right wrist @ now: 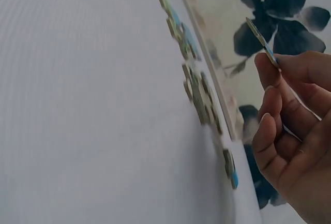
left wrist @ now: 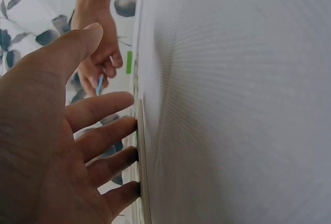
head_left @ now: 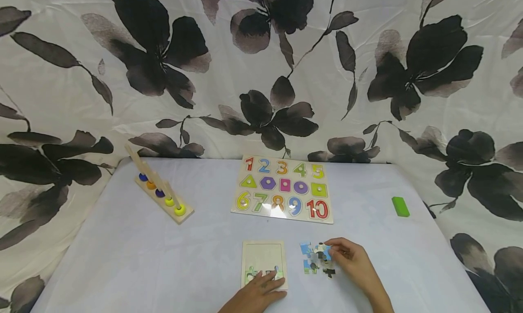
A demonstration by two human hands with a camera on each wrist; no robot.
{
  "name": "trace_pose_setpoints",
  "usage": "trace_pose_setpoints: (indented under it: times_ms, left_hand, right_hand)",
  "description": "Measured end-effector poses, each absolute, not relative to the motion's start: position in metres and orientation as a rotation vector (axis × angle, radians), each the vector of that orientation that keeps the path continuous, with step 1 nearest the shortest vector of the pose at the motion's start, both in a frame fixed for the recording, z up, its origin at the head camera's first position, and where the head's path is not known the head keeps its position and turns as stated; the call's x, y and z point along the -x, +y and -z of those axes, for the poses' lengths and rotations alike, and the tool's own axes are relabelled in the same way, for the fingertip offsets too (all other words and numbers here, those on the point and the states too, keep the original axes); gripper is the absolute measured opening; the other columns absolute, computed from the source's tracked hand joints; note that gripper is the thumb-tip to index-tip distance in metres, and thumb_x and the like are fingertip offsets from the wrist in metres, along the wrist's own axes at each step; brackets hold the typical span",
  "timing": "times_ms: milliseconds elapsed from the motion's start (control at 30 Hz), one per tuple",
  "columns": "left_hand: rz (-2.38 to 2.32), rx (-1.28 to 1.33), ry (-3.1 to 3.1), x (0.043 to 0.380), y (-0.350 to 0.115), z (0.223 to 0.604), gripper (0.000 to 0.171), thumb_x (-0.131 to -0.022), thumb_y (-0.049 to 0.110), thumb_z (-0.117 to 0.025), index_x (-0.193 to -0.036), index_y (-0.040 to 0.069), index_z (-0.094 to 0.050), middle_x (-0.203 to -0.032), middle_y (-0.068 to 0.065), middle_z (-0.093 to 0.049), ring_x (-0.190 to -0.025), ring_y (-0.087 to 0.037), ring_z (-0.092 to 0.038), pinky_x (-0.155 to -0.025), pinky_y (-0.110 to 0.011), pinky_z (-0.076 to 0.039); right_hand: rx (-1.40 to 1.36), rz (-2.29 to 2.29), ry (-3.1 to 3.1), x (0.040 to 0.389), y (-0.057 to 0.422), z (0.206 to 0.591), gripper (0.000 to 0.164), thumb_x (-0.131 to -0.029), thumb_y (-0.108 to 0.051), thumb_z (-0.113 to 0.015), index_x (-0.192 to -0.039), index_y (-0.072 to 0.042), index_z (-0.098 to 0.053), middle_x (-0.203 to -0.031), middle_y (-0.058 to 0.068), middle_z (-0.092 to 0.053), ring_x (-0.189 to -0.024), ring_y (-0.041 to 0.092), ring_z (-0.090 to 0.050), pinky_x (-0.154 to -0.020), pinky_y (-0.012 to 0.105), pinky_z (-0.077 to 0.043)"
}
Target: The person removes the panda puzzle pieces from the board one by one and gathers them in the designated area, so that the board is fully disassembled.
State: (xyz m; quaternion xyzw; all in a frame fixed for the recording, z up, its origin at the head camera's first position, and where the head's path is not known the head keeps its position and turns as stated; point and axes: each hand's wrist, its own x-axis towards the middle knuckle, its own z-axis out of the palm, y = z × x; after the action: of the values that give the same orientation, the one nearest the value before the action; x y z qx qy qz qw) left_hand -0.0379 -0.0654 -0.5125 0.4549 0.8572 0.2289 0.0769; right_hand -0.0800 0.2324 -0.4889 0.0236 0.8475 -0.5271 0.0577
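My left hand (head_left: 261, 292) lies with spread fingers over the lower part of a wooden puzzle tray (head_left: 263, 254). In the left wrist view its fingertips are right at the tray's edge (left wrist: 144, 172). Several jigsaw pieces (head_left: 251, 274) sit along the tray's lower end, partly hidden by that hand. Between thumb and forefinger, my right hand (head_left: 353, 261) pinches a thin jigsaw piece (right wrist: 264, 44), held up off the table. Just left of the right hand is a cluster of loose jigsaw pieces (head_left: 313, 264) with blue, green and dark print.
Behind the tray lies a number and shape board (head_left: 268, 209). A wooden peg stacker (head_left: 178, 217) with coloured rings stands at the left, and a green block (head_left: 401, 207) lies at the far right. Floral cloth (head_left: 261, 63) hangs behind the white table (head_left: 163, 263).
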Motion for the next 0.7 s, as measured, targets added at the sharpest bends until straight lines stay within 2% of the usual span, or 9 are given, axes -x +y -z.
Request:
trace_pose_setpoints:
  times_ms: [133,400,700]
  left_hand:
    - [-0.676,-1.335,2.560,0.038,-0.065,0.513,0.064,-0.090,0.065,-0.046,-0.129,0.016,-0.061,-0.142,-0.002,-0.050,-0.133,-0.027,-0.044,-0.103,-0.051,-0.042]
    - [-0.691,-1.321,2.550,0.039,-0.065,0.511,0.064,-0.090,0.065,-0.047,-0.129,0.016,-0.060,-0.142,-0.002,-0.049,-0.134,-0.027,-0.043,-0.103,-0.051,-0.041]
    - [-0.699,-1.328,2.573,0.038,-0.065,0.512,0.065,-0.089,0.066,-0.046,-0.129,0.017,-0.060,-0.142,-0.001,-0.050,-0.133,-0.026,-0.044,-0.102,-0.051,-0.042]
  right_hand:
    - [-0.105,1.598,2.608,0.075,0.244,0.490,0.016,-0.090,-0.012,-0.067,-0.104,-0.007,-0.069,-0.083,0.002,-0.068,-0.082,0.008,-0.063,-0.079,0.020,-0.051]
    - [-0.151,1.599,2.647,0.069,0.266,0.499,0.017,-0.089,-0.010,-0.067,-0.104,-0.003,-0.069,-0.084,0.004,-0.070,-0.079,0.005,-0.063,-0.071,0.019,-0.051]
    - [-0.193,1.478,2.680,0.062,0.285,0.505,0.011,-0.090,-0.005,-0.064,-0.099,-0.002,-0.068,-0.080,0.003,-0.068,-0.068,0.005,-0.059,-0.061,0.021,-0.050]
